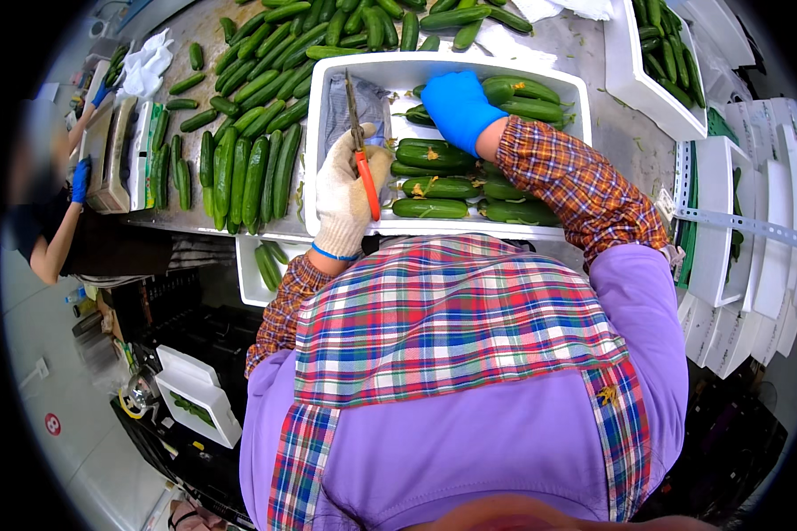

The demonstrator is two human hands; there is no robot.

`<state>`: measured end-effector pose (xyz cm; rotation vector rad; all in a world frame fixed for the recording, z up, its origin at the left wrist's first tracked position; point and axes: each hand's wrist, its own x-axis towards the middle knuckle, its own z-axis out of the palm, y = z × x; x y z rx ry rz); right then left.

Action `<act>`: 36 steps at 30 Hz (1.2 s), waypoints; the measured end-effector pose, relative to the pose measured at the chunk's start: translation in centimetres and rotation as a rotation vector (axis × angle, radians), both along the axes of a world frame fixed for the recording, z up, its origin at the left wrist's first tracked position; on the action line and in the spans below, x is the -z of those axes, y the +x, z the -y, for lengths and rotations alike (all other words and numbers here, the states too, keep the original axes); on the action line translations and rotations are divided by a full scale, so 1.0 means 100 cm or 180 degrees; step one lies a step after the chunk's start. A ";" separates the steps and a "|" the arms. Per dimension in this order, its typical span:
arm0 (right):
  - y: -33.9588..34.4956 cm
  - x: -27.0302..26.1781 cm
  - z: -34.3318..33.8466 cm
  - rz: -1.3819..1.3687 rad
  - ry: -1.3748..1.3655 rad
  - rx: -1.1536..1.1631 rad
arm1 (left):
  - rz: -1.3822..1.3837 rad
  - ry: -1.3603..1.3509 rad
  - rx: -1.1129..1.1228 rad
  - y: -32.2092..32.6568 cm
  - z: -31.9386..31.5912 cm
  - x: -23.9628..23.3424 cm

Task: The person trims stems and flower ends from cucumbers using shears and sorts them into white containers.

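My left hand (pixel 347 189), in a cream knit glove with a blue cuff edge, is closed around scissors (pixel 369 186) with an orange-red handle. Their narrow blades (pixel 352 99) point away from me, over the left end of a white foam box (pixel 385 61). Inside that end lies a crumpled grey sheet or bag (pixel 372 99). Small cucumbers (pixel 435 156), some with dried yellow blossoms, lie in rows across the rest of the box. My right hand (pixel 461 109), gloved in blue, reaches down onto the far rows; its fingertips are hidden, so a grasp cannot be made out.
Loose cucumbers (pixel 272 73) cover the metal table (pixel 189 16) behind and left. Another filled foam box (pixel 657 99) stands at far right, above stacked foam boxes (pixel 780 199). At left, a blue-gloved co-worker (pixel 53 199) is beside a scale (pixel 106 166). A smaller foam box (pixel 247 269) sits below the table edge.
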<state>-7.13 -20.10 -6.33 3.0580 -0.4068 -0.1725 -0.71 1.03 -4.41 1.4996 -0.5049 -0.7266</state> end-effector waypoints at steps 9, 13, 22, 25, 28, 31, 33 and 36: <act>-0.051 -0.095 0.014 0.1581 0.4883 0.0251 | 0.0129 -0.0131 -0.0023 -0.001 -0.004 0.003; -0.075 -0.102 0.001 0.2138 0.7610 0.0643 | -0.0365 -0.0256 0.0130 0.001 0.003 -0.017; -0.085 -0.083 -0.022 0.2526 0.8111 0.0797 | 0.0225 -0.0404 0.0623 -0.018 0.034 -0.067; -0.083 -0.085 -0.030 0.2697 0.8263 0.0810 | 0.0055 -0.0308 0.0463 -0.017 0.033 -0.067; -0.085 -0.084 -0.032 0.2803 0.8090 0.0981 | 0.0234 -0.0387 0.0391 -0.018 0.031 -0.059; -0.086 -0.080 -0.032 0.2755 0.8281 0.0764 | 0.0117 -0.0421 0.0335 -0.020 0.032 -0.059; -0.085 -0.082 -0.032 0.3043 0.8394 0.0740 | -0.0021 -0.0497 0.0365 -0.017 0.032 -0.051; -0.085 -0.078 -0.027 0.3501 0.8701 0.0916 | -0.0050 -0.0749 0.0381 -0.017 0.035 -0.049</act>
